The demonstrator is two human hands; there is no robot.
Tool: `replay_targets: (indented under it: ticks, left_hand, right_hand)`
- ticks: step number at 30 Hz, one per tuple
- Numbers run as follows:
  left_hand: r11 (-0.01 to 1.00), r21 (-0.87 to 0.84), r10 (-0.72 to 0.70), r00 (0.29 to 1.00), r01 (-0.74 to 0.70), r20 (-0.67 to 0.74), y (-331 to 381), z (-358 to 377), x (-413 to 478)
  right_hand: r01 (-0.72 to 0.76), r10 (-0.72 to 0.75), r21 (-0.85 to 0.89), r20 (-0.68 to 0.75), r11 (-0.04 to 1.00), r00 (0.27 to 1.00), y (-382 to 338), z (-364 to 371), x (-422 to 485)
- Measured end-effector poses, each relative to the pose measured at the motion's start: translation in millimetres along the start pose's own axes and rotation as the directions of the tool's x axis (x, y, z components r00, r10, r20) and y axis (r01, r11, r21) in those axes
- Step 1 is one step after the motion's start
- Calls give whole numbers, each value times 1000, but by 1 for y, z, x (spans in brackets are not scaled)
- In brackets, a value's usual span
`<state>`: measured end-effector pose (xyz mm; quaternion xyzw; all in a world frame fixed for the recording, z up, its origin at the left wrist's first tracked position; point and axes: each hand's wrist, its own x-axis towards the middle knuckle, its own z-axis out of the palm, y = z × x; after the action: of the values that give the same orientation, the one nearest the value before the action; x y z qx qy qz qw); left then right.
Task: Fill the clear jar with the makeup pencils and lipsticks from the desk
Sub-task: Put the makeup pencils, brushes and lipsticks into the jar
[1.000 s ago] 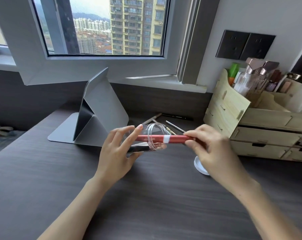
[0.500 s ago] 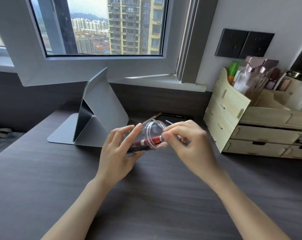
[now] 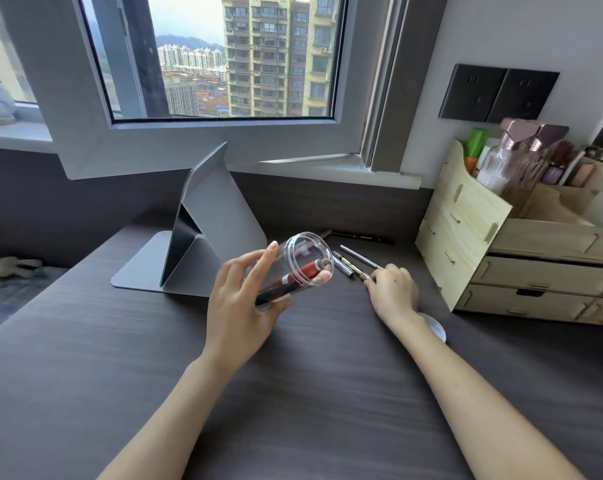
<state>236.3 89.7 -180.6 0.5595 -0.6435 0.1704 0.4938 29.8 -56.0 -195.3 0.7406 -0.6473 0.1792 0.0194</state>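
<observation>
Your left hand (image 3: 239, 306) grips the tilted clear jar (image 3: 293, 268), mouth up-right, red lipstick (image 3: 298, 276) now inside; right-hand fingers (image 3: 379, 282) have moved to pinch a desk pencil (image 3: 357, 270).

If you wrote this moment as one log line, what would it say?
left hand: holds tilted clear jar | jar: red lipstick inside | right hand: on desk pencils, grip unclear | lid: off

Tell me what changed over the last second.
The right hand slid the red lipstick into the clear jar, let it go, then moved right and down to the pencils on the desk. The left hand kept its grip on the tilted jar; the tablet stand and wooden organizer stayed put.
</observation>
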Motion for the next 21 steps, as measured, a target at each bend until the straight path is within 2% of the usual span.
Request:
replay_targets:
  ticks: [2, 5, 7, 9, 12, 17, 21]
  left_hand:
    - [1000, 2, -2, 1000, 2, 4, -1, 0, 0]
    - [1000, 5, 0, 1000, 0, 4, -2, 1, 0]
    - [1000, 1, -2, 1000, 2, 2, -2, 2, 0]
    - [1000, 2, 1, 1000, -1, 7, -3, 4, 0]
    - [1000, 17, 24, 999, -24, 26, -2, 5, -1]
    - [994, 56, 95, 993, -99, 71, -2, 6, -5]
    - [981, 47, 180, 975, -187, 128, -2, 6, -6]
  right_hand:
    - [-38, 46, 149, -45, 988, 998, 1, -3, -1]
    - [-34, 113, 489, -133, 871, 985, 11, -25, -12]
    - [57, 64, 629, -168, 775, 984, 18, -50, -29]
    - [154, -32, 683, -188, 714, 982, 23, -77, -50]
    - [297, -188, 604, -239, 740, 953, 25, -108, -79]
    - [523, -414, 264, -374, 810, 830, 2, -121, -84]
    - [567, -459, 295, -362, 769, 811, -31, -116, -79]
